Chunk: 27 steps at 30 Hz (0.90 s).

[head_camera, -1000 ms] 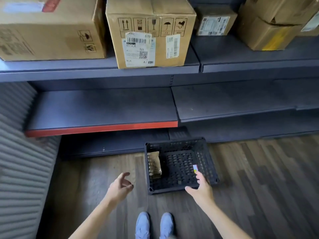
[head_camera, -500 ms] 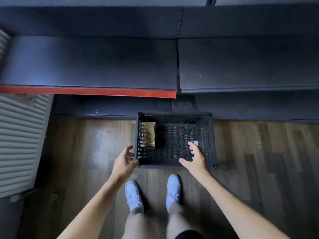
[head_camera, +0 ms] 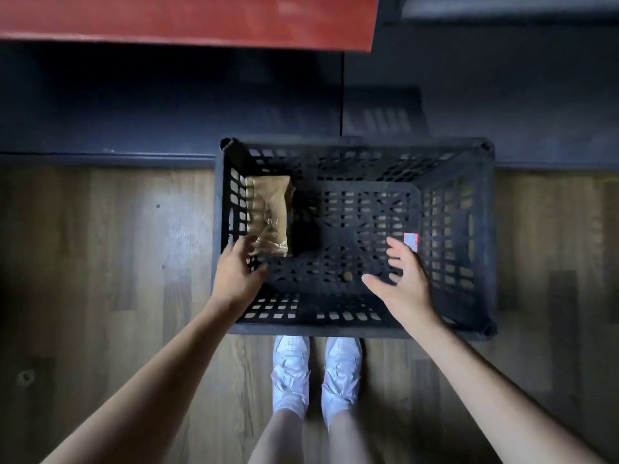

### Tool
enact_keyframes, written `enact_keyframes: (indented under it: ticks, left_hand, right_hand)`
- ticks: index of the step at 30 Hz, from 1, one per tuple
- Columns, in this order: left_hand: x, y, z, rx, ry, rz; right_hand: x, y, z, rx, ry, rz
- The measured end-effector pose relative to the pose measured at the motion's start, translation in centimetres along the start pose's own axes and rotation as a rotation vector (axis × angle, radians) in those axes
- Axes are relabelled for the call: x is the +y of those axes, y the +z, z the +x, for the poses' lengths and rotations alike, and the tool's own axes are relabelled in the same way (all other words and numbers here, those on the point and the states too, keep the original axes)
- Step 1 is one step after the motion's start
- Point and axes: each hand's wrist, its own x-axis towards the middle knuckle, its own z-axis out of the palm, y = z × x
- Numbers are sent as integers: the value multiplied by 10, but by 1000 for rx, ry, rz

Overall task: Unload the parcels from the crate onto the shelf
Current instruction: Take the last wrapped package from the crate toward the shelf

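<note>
A black lattice crate [head_camera: 462, 249] stands on the wood floor right in front of my feet. One brown paper parcel [head_camera: 269, 216] leans against its left wall inside. My left hand [head_camera: 236, 274] is over the crate's near left corner, fingers spread, its fingertips at the parcel's near end; whether they touch it is unclear. My right hand [head_camera: 403, 279] hovers open inside the crate on the right, holding nothing. A small red and white label [head_camera: 411, 241] shows just past its fingers. The shelf's red front edge [head_camera: 187, 21] runs across the top.
A dark lower shelf base [head_camera: 167, 102] lies behind the crate. Wood floor [head_camera: 100, 262] extends left and right of it. My white shoes [head_camera: 316, 370] touch the crate's near side.
The view has dropped down close over the crate. Both hands have moved forward from its near rim into it, the left one toward the parcel.
</note>
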Motion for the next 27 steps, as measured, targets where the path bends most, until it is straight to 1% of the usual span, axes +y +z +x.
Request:
enact_keyframes:
  ticks: [4,10,13,17,20,24,27]
  left_hand:
    - [-27,38,42,0,-8,120]
    - [-44,84,79,0,-141,237]
    - [-48,98,88,30,-208,304]
    - [-46,111,92,66,-198,462]
    - [-44,114,95,95,-218,533]
    - [-38,119,97,118,-200,542]
    - [-35,123,100,97,-246,386]
  right_hand:
    - [33,26,26,-21,2,4]
    - [65,47,47,-34,29,1]
    - [71,53,57,-43,34,3]
    - [72,59,67,-46,33,14]
    - [70,63,70,-66,23,16]
    - [66,65,72,-76,26,20]
    - [64,62,70,-87,29,7]
